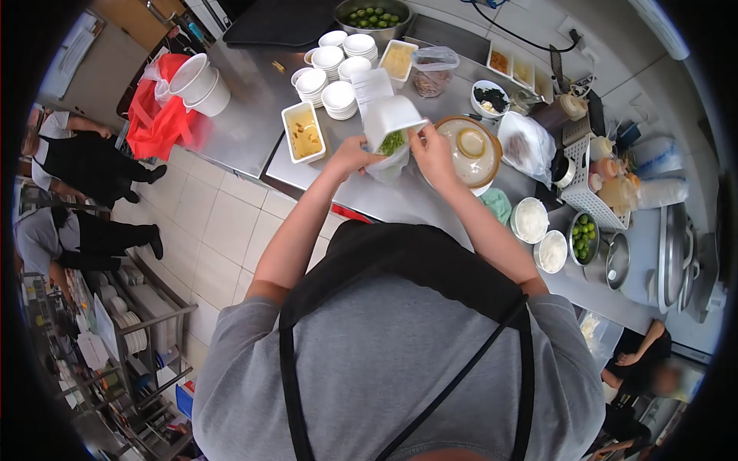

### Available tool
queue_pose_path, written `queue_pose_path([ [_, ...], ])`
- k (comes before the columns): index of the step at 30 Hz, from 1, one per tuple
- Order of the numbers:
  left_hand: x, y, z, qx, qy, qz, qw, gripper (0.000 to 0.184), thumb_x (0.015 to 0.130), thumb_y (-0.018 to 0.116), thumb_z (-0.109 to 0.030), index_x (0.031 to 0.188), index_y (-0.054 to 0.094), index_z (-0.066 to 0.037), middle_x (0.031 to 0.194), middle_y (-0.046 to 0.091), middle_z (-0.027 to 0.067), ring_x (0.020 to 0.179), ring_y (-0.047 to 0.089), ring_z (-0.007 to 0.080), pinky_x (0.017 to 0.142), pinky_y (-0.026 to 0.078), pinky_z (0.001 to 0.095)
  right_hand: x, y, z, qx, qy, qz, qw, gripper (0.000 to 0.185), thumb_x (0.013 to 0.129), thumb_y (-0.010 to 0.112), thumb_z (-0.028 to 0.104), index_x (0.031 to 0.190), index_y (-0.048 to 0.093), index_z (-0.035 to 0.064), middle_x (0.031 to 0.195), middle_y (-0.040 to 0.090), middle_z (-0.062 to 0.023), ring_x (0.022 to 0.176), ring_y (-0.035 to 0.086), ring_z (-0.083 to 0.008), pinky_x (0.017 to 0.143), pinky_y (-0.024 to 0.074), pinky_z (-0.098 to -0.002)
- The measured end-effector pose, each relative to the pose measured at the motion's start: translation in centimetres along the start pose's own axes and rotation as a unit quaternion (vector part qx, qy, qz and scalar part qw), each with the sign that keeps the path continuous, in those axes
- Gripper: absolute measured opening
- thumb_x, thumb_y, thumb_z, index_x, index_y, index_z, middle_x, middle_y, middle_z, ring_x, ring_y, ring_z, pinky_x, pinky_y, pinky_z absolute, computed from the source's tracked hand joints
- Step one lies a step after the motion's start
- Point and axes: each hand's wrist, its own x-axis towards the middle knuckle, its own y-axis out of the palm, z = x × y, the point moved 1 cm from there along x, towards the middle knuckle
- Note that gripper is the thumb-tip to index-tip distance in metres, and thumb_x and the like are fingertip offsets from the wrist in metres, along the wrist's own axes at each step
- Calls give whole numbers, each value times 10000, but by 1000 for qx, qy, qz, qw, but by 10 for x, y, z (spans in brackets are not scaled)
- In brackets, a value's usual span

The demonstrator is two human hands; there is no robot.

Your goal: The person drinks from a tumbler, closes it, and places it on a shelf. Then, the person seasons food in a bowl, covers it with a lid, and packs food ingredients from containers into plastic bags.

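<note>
A white tub [393, 115] is tilted over a clear plastic bag [388, 167], with chopped green herbs [393, 142] at its mouth. My left hand [351, 157] is closed at the left side of the bag, its fingertips partly hidden by the plastic. On the other side, my right hand [433, 157] grips the tub's right edge. Close to my right hand stands a lidded clay pot [467, 169]. To the left of my hands is a white tub with yellowish contents [304, 133].
Stacked white bowls [338, 98] stand beyond my hands, near a bag of brown food [434, 71]. At right are bowls of white shreds [530, 220], green limes [583, 237] and a basket of bottles [607, 184]. Two people [84, 157] stand at far left.
</note>
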Motion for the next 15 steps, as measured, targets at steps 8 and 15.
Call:
queue_pose_path([
  [8, 2, 4, 20, 132, 76, -123, 981, 570, 585, 758, -268, 1024, 563, 39, 895, 607, 159, 685, 604, 247, 602, 502, 324, -19, 6, 20, -86, -119, 10, 989, 120, 757, 536, 48, 812, 440, 2, 659, 552, -193, 610, 544, -381, 528, 407, -440],
  [15, 9, 5, 31, 232, 213, -162, 935, 644, 540, 775, -246, 1070, 539, 35, 1060, 513, 193, 1042, 484, 312, 902, 385, 370, -11, 8, 21, -83, -111, 17, 990, 134, 727, 567, 79, 780, 470, 4, 678, 563, -197, 640, 550, -388, 547, 426, -435],
])
